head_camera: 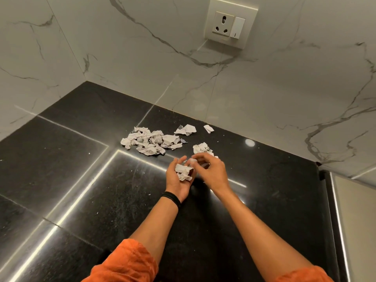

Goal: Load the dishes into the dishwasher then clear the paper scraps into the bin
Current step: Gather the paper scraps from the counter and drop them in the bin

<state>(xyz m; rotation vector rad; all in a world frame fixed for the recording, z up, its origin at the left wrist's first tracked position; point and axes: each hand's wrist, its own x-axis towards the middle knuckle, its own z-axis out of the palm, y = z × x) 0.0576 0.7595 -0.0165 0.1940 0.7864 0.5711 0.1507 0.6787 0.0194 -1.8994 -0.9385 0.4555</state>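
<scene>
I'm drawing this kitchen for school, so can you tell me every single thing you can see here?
counter: one, shiny black, underneath
wall: white marble, grey veins, behind
socket: one, cream, with switch, on the wall
paper scraps: one big heap plus three smaller clumps, white, on the counter near the wall
held scraps: one bunch, white, in the left hand
wristband: one, black, left wrist
sleeves: two, orange, bottom edge
left hand: cupped under held scraps
right hand: beside it, fingertips blurred
</scene>
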